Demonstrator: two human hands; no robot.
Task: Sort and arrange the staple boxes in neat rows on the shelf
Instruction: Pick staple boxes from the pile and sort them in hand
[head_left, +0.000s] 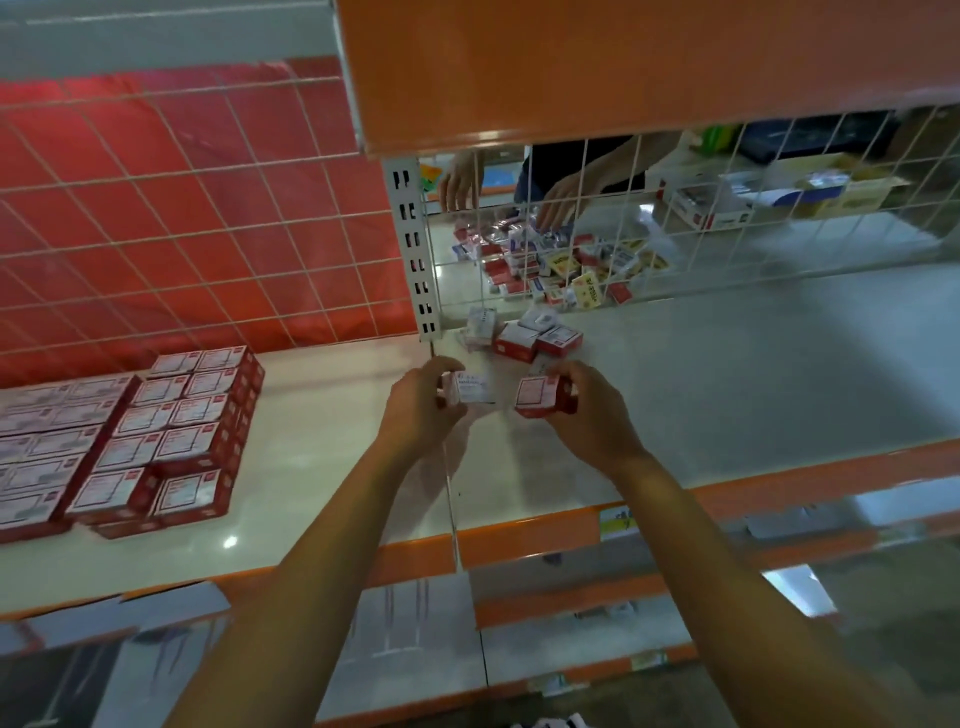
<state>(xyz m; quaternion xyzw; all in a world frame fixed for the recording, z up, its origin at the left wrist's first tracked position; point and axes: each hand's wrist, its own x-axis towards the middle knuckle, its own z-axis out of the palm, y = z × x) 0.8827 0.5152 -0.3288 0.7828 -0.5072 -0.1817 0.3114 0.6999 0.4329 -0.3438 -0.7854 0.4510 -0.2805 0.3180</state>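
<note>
Pick-up stage of sorting. The left hand (420, 410) curls round a white-faced staple box (471, 388). The right hand (592, 410) grips a red staple box (540, 397). Both boxes are held just above the shelf (727, 374). A loose heap (524, 338) lies behind them, near the slotted upright (415, 249). The next move is probably to carry both boxes left to the finished rows (171, 431), well apart, and set them flush. Behind the wire grid (675, 208), another person's hands (558, 200) work a mixed pile (561, 265). The only likely obstacle is the orange shelf above (623, 67), which limits lift.
</note>
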